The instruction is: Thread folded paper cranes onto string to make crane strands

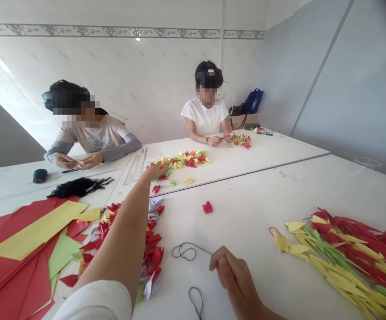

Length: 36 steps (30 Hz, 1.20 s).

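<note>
the left hand point(157, 170) was at the left end of a heap of folded paper point(191, 159) on the white table point(246, 206); i could not tell whether its fingers gripped a piece. the right hand point(235, 278) was closed, pinching a dark cord point(198, 246) that curled on the tabletop. a lone red paper piece point(207, 207) lay between the hands. by the far wall, a blue bag point(255, 100) was at the top of a cardboard box point(251, 119), whether in it or on it unclear, its contents hidden.
</note>
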Available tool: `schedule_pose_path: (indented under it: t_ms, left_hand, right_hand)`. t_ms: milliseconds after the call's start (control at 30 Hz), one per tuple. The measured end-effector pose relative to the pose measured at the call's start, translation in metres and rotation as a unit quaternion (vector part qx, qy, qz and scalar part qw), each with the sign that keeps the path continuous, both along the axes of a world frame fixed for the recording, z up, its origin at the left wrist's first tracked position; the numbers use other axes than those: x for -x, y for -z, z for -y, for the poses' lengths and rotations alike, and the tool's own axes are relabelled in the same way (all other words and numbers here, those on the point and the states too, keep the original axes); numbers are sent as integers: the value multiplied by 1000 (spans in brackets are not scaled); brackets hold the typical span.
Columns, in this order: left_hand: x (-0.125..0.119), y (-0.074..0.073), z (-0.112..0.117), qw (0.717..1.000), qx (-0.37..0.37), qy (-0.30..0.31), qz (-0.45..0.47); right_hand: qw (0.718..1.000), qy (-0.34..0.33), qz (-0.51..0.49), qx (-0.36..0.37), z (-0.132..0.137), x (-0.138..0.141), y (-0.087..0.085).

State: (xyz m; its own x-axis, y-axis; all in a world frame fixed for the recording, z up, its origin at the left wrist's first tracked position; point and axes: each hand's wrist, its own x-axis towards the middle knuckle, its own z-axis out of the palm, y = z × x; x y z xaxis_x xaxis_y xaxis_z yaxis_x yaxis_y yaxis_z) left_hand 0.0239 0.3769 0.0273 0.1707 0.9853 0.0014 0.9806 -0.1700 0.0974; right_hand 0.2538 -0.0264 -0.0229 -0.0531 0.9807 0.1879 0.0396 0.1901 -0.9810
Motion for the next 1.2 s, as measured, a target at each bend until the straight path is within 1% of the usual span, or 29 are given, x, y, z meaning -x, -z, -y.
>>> schedule_pose_path:
  t_ms: [100, 133, 200, 300, 367, 433, 500, 567, 600, 633, 700, 800, 867, 900, 967, 1000, 1067, 1133, 1200]
  left_hand:
    - [-2, 10, 6, 999, 25, -21, -3]
    - [-3, 12, 11, 999, 29, -17, -3]
    - [-7, 15, 25, 999, 36, 9, -1]
    - [-17, 15, 55, 996, 53, 65, 9]
    - [-23, 12, 74, 992, 66, 102, 24]
    - [-26, 5, 87, 989, 71, 122, 46]
    - [-26, -5, 93, 990, 63, 108, 63]
    - [-27, -12, 93, 994, 56, 71, 66]
    - [-29, -14, 93, 995, 58, 54, 62]
    - [-33, -13, 94, 995, 66, 43, 57]
    - [-44, -5, 103, 994, 90, 47, 45]
    - [-68, 12, 132, 988, 112, 99, 32]
    - [-80, 19, 155, 983, 117, 136, 30]
    - [-84, 20, 164, 981, 119, 148, 30]
    - [-85, 16, 175, 979, 114, 165, 36]
    - [-83, 11, 176, 979, 107, 166, 39]
    - [-75, 1, 168, 983, 89, 151, 46]
    - [-64, -8, 151, 990, 74, 110, 50]
    - [-54, -15, 130, 995, 60, 63, 52]
  right_hand:
    - [1000, -5, 2, -2, 1, 0, -1]
    - [1000, -4, 1, 1, 1, 1, -2]
    - [1000, -1, -1, 9, 3, 1, -1]
    - [1000, 1, -3, 16, 4, 0, 0]
    - [1000, -1, -5, 15, 5, 0, 2]
    - [1000, -2, -7, 14, 5, 0, 2]
    - [1000, -2, -7, 16, 4, 0, 2]
    - [1000, -2, -4, 17, 3, 0, 0]
    - [1000, -2, -1, 16, 3, 1, -1]
    - [1000, -2, 1, 14, 3, 1, -2]
    - [1000, -3, 5, 11, 2, 0, -5]
    - [1000, -8, 7, 13, 3, 0, -6]
    - [1000, -10, 8, 13, 3, 0, -5]
    - [1000, -11, 9, 13, 3, 0, -5]
    - [1000, -12, 10, 13, 3, 0, -4]
    - [1000, -14, 11, 13, 3, 0, -4]
    - [1000, -16, 13, 11, 3, 0, -3]
    - [1000, -18, 15, 8, 3, 1, -3]
    - [1000, -22, 17, 6, 2, 1, -3]
